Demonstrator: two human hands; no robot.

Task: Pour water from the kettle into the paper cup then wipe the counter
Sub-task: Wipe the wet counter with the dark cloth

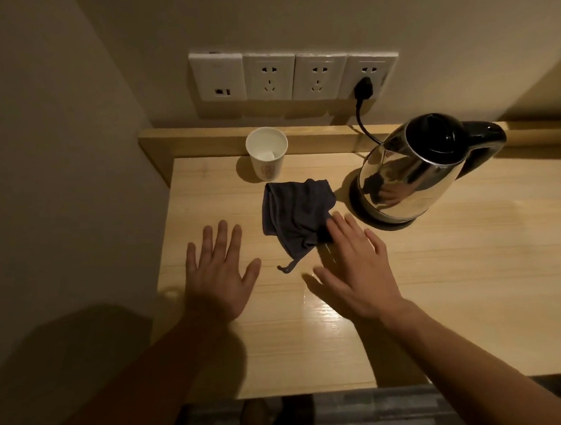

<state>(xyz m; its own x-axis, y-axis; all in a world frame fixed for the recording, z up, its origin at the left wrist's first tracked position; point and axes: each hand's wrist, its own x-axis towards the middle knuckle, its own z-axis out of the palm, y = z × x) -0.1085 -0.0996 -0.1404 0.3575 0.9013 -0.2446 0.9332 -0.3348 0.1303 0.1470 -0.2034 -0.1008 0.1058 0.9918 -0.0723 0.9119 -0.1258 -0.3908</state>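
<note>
A white paper cup (267, 157) stands upright at the back of the wooden counter (456, 267), near the raised back ledge. A shiny steel kettle (414, 174) with a black lid and handle sits on its black base at the right. A dark blue cloth (294, 213) lies crumpled between cup and kettle. My left hand (219, 275) lies flat on the counter, fingers spread, left of the cloth. My right hand (358, 266) is flat too, its fingertips touching the cloth's near right corner.
A row of white wall sockets (293, 75) sits above the counter; the kettle's black plug (363, 89) is in the rightmost one, its cord dropping behind the kettle. A wall closes the left side. The counter's front edge is near my arms, with dark floor below.
</note>
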